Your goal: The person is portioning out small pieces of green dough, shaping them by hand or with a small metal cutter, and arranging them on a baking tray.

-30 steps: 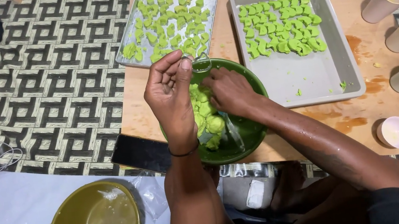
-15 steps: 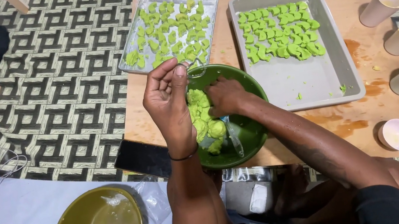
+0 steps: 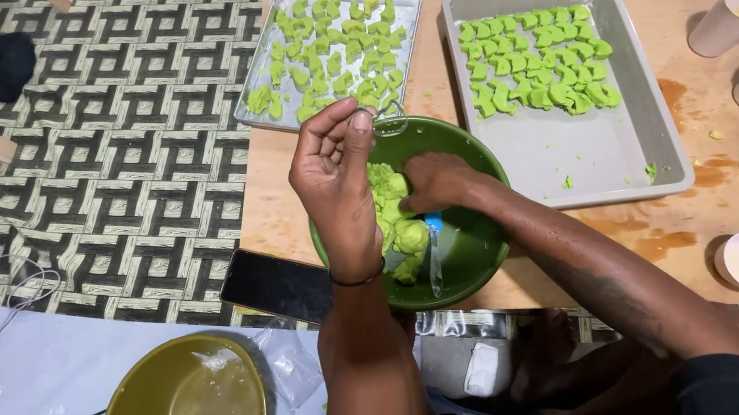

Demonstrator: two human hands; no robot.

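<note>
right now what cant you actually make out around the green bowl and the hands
- Head view: the left hand curls its fingers, hiding whether they pinch any dough.
- Head view: the right hand rests in the green bowl; its fingertips are buried behind the green dough.
- Head view: the cups at the right are partly cut off by the frame edge.
- Head view: the dark object under the left wrist is partly covered.

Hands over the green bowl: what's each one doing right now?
Left hand: raised above the round green bowl, fingers curled; what it pinches cannot be told.
Right hand: down in the bowl, touching the green dough; grip cannot be told.
</note>
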